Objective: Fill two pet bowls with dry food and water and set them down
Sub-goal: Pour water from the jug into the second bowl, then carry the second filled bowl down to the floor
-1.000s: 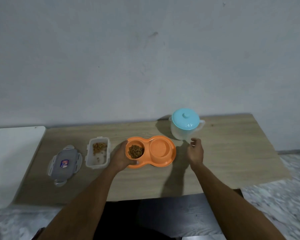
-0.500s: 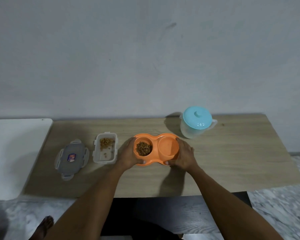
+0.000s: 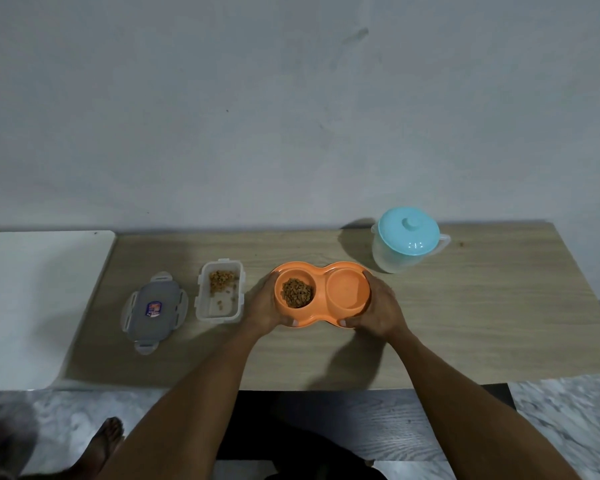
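Home interior indicated: low wooden table (image 3: 465, 323) set against plain painted wall (image 3: 291, 116), marbled floor (image 3: 568, 427), bare foot (image 3: 108, 441) seen below.

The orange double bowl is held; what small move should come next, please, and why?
Probably lift the orange double bowl straight up, level: the left hand and right hand each grip an end, and dry food fills one cup, so tilting might spill it.

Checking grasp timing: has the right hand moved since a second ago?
Yes. The right hand went left, away from the blue-lidded jug, and now grips the right end of the orange double bowl.
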